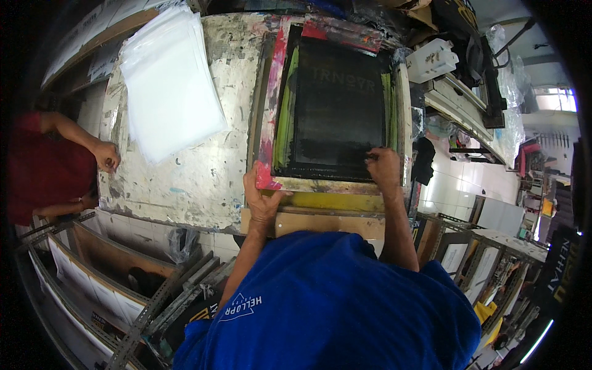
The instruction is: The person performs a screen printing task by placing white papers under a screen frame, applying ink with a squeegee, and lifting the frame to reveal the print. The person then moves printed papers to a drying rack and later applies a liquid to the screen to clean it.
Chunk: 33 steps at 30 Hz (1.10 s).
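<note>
- Head view looks down on a paint-stained table (185,179); a printing screen (336,105) lies flat on its right half, black mesh inside a frame smeared pink, red and green.
- Left hand (262,197) grips the near-left corner of the frame; fingers curl over the edge, clenched on it.
- Right hand (383,168) rests at the near-right of the mesh, just inside the frame; fingers are closed around a small dark thing, too small to make out.
- Yellow strip (336,201) lies just below the frame's near edge; a wooden board (320,223) sits under that, at the table's edge.
- Stack of white sheets (169,80) lies on the table's far-left part, well apart from the screen.
- Another person in a red top stands at the left; their hand (106,156) touches the table's left edge.
- White plastic container (431,60) sits on a shelf right of the screen; metal racks (154,302) stand below the table.
</note>
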### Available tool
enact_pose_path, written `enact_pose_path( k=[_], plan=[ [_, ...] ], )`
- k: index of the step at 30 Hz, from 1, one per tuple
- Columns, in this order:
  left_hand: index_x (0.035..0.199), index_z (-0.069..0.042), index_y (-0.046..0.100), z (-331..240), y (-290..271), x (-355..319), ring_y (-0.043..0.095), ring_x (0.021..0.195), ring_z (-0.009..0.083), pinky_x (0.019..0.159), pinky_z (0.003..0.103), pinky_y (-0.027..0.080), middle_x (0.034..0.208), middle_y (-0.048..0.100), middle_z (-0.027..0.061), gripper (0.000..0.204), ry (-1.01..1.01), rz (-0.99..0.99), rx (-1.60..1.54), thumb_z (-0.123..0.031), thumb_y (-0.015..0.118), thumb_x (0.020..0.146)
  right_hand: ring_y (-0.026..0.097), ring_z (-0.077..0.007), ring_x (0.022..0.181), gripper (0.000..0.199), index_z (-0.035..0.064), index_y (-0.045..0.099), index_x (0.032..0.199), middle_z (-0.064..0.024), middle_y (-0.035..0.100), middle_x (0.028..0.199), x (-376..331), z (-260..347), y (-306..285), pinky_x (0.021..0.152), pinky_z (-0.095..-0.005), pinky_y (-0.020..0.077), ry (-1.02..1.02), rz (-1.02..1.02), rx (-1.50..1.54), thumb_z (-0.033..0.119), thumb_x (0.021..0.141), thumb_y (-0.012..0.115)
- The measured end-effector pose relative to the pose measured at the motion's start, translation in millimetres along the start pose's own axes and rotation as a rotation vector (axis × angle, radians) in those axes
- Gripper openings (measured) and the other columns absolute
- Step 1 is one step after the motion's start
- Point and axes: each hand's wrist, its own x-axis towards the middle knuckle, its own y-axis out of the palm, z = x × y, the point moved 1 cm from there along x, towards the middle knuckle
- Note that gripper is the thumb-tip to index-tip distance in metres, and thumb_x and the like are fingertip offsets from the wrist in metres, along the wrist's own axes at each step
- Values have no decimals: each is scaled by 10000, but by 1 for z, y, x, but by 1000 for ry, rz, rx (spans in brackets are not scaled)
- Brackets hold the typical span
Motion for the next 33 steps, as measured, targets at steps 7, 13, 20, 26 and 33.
enact_pose_path(
  k=[7, 13, 20, 26, 33],
  plan=[
    [1403, 44, 448, 0, 2, 1, 528, 1107, 349, 989, 429, 438, 1199, 524, 192, 1022, -15, 8, -35, -220, 955, 556, 650, -369, 1085, 262, 88, 778, 968, -230, 709, 1058, 8, 93, 63, 1036, -443, 476, -286, 96, 46, 125, 709, 752],
    [1398, 44, 453, -1, -1, 1, 532, 1113, 353, 995, 436, 439, 1210, 522, 192, 1052, 27, -1, 53, -248, 966, 528, 646, -378, 1076, 320, 71, 770, 1003, -228, 716, 961, 1, 52, 39, 990, -450, 503, -231, 55, -65, 87, 689, 713],
    [1400, 48, 457, 0, 1, -1, 535, 1112, 322, 991, 407, 447, 1205, 516, 168, 1054, -51, 2, -29, -248, 971, 529, 646, -383, 989, 307, 67, 778, 987, -208, 706, 913, 6, 21, 24, 890, -456, 525, -119, 10, 40, 76, 683, 732],
    [1407, 48, 452, -4, 2, 1, 534, 1110, 313, 989, 399, 449, 1200, 514, 162, 1033, -19, 19, -18, -205, 962, 545, 631, -341, 1056, 321, 112, 772, 1023, -207, 679, 1024, 27, 108, 82, 918, -428, 524, -532, 35, 47, 95, 702, 775],
    [1413, 51, 439, 5, 0, -3, 532, 1110, 316, 998, 398, 443, 1210, 506, 164, 1044, -59, 24, -8, -195, 963, 544, 668, -352, 930, 268, 87, 783, 952, -190, 713, 934, 20, -9, 15, 854, -444, 544, -110, -159, -104, 80, 687, 742]
  ],
)
